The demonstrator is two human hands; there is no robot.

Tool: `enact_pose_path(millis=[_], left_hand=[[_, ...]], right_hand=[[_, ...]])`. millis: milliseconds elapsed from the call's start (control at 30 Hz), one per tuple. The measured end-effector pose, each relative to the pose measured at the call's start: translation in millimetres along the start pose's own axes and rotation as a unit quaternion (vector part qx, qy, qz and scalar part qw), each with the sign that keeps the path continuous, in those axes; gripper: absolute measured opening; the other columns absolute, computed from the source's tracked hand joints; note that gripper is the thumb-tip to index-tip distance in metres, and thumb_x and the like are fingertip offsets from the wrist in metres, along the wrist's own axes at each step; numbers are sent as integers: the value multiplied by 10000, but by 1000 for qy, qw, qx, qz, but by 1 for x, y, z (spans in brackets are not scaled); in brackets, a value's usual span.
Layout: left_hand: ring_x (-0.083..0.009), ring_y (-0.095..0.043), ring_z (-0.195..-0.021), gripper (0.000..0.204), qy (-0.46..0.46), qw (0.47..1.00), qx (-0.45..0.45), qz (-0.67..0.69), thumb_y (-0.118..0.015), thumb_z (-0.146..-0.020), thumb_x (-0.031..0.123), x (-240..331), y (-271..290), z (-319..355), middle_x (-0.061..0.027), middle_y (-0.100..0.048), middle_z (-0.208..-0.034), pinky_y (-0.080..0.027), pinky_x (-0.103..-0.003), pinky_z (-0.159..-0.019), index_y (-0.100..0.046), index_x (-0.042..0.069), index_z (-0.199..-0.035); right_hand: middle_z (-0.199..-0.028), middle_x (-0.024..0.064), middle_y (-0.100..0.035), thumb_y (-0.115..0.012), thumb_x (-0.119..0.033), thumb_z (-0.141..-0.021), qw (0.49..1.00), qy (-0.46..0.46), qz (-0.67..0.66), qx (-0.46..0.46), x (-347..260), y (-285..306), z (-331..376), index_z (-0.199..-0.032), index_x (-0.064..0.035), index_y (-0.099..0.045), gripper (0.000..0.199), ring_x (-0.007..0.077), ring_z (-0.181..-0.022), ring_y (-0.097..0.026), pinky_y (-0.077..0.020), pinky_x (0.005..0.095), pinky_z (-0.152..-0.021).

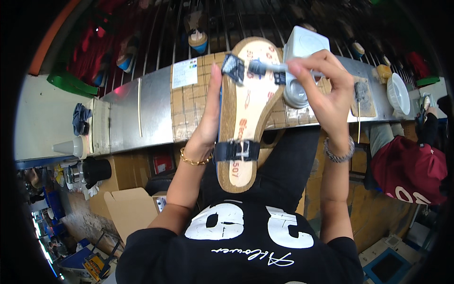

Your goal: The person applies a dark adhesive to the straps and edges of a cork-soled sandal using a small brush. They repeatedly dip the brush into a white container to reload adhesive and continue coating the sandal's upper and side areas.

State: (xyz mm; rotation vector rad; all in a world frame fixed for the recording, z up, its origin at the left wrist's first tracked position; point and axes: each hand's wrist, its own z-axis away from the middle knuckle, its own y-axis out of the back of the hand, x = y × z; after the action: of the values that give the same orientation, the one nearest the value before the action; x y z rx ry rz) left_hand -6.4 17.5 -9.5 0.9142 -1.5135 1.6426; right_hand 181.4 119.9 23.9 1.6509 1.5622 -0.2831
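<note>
At centre, the left hand (209,116) grips a cork sandal footbed (247,106), straps (233,69) already folded over; the right hand (328,83) pinches a brush (257,67), brushing apparently unfinished.

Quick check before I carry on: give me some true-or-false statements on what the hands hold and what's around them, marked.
1. The left hand holds the sandal along its left edge. True.
2. The right hand is empty. False: its fingers hold a brush over the sandal's wide end.
3. The white bowl is to the right of the grey container. True.
4. The sandal's narrow end points away from the person. False: the narrow end is the one nearer the person's body.
5. Cardboard lies on the metal bench. True.
6. Only one wrist has a bracelet. False: there is a gold one on the left and a silver one on the right.
</note>
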Motion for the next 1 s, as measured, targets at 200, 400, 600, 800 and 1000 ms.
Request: enact_pose_path(millis=[200, 400, 600, 800, 1000], left_hand=[[-180, -677, -1128, 859, 44, 996, 72, 28, -271, -1001, 713, 5, 26, -4, -144, -638, -1312, -592, -296, -907, -453, 7, -1454], [-320, -648, -1150, 657, -61, 968, 87, 228, -498, -1002, 493, 43, 151, -16, -241, -609, -1300, -585, -407, -903, -476, -18, -1414], [-300, -664, -990, 700, -44, 911, 116, 394, -725, -865, 525, 63, 267, -128, -225, -627, -1176, -610, -318, -821, -570, -34, -1256], [-360, -628, -1103, 618, -19, 860, 268, 434, -642, -899, 510, 58, 354, -192, -220, -611, -1261, -590, -444, -919, -589, 27, -1281], [-383, -426, -1381, 608, -101, 853, 371, 353, -300, -1018, 514, 33, 282, -198, -133, -457, -1510, -310, -664, -1133, -460, 146, -1475]], right_hand=[[-786, 46, -594, -817, -31, -725, 998, 27, 57, 18, 1, -17, 44, -934, -131, -826, 232, 164, -725, -556, -402, 270, -633], [-876, 42, -583, -794, 16, -779, 988, -131, -47, 74, 20, 39, 73, -953, -13, -787, 177, 132, -818, -534, -422, 248, -729], [-920, 46, -570, -761, 38, -833, 962, -202, -148, 107, 30, 50, 93, -993, 35, -758, 160, 125, -850, -534, -437, 244, -745], [-906, 51, -591, -774, 40, -819, 974, -181, -126, 50, 27, 53, 93, -992, 28, -766, 174, 130, -843, -555, -450, 240, -760], [-921, 52, -608, -769, 42, -824, 964, -225, -121, 76, 42, 67, 100, -999, 33, -764, 175, 125, -849, -574, -464, 230, -761]])
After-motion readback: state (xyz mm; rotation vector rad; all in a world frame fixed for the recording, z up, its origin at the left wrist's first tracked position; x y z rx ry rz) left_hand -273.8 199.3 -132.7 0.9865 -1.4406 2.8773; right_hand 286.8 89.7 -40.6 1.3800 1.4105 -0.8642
